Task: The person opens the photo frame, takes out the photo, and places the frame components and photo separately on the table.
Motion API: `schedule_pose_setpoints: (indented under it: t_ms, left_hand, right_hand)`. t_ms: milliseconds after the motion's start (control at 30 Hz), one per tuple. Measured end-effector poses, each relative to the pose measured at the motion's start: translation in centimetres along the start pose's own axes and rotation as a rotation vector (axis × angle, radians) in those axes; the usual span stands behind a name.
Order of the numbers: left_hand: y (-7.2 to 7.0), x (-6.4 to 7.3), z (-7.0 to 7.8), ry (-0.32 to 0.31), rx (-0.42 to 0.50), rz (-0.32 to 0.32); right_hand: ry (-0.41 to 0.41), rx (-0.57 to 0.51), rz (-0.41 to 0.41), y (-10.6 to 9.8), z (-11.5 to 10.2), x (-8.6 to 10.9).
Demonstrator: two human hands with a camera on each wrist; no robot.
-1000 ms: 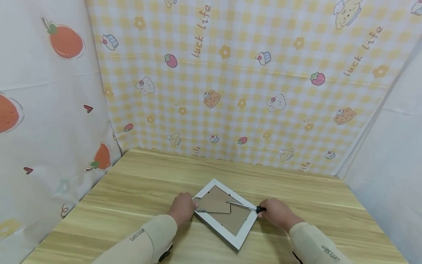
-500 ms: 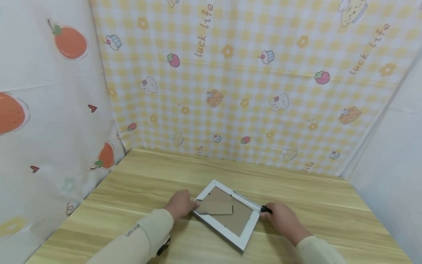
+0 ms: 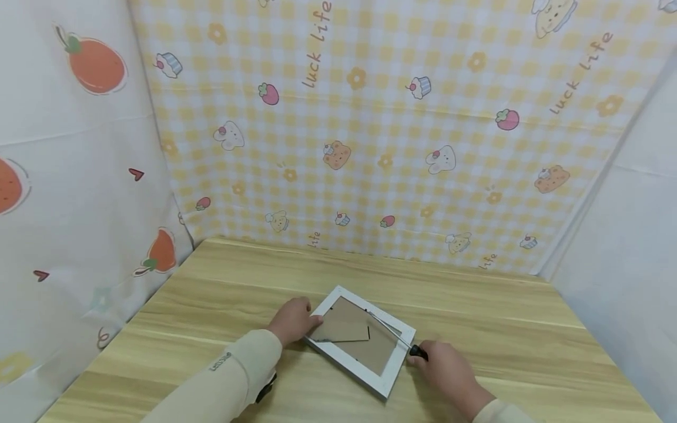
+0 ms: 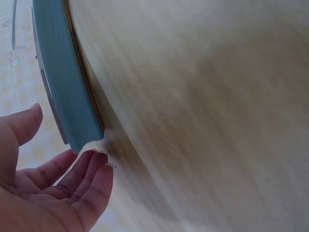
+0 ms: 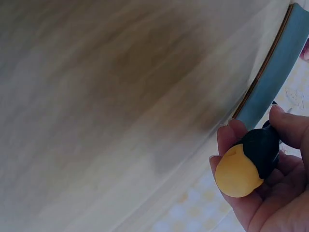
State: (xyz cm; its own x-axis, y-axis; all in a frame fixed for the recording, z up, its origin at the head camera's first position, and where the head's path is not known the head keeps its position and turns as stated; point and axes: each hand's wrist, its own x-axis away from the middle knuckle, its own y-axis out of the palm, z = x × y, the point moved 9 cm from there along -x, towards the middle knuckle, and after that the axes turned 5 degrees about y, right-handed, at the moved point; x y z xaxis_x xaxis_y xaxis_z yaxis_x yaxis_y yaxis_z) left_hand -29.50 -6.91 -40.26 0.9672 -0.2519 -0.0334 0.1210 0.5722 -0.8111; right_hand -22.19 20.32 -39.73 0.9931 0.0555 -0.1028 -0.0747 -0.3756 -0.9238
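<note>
A white-backed picture frame (image 3: 365,376) lies face down on the table, turned cornerwise, with a brown backing board (image 3: 346,320) and small dark tabs along its inner edge. At its left corner my left hand (image 3: 292,322) grips the frame, thumb over the back; in the left wrist view the fingers curl beneath the blue-grey side. My right hand (image 3: 446,370), by the right corner, holds a screwdriver (image 3: 418,351) by its black and yellow handle, seen end-on in the right wrist view. Its metal shaft slants across the frame, tip near a tab on the far right inner edge.
The wood-grain table (image 3: 254,264) runs back to a yellow checked curtain (image 3: 365,129) with cartoon prints. A white curtain with fruit prints (image 3: 90,194) hangs on the left, and a plain white one (image 3: 624,247) on the right.
The screwdriver's tip has gone from over the board to the far right inner edge, by a tab. My right hand has come slightly nearer, tilting the shaft more steeply. My left hand stays at its corner.
</note>
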Motion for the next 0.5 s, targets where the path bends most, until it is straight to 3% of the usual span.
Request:
schedule_pose_setpoints:
  t_ms: [167, 500]
  left_hand:
    - [0.6, -0.4, 0.4, 0.026, -0.027, -0.009]
    - [1.2, -0.3, 0.7, 0.011, 0.04, -0.033]
  right_hand:
    - [0.01, -0.001, -0.005, 0.5, -0.5, 0.0]
    - [0.033, -0.03, -0.046, 0.8, -1.7, -0.4]
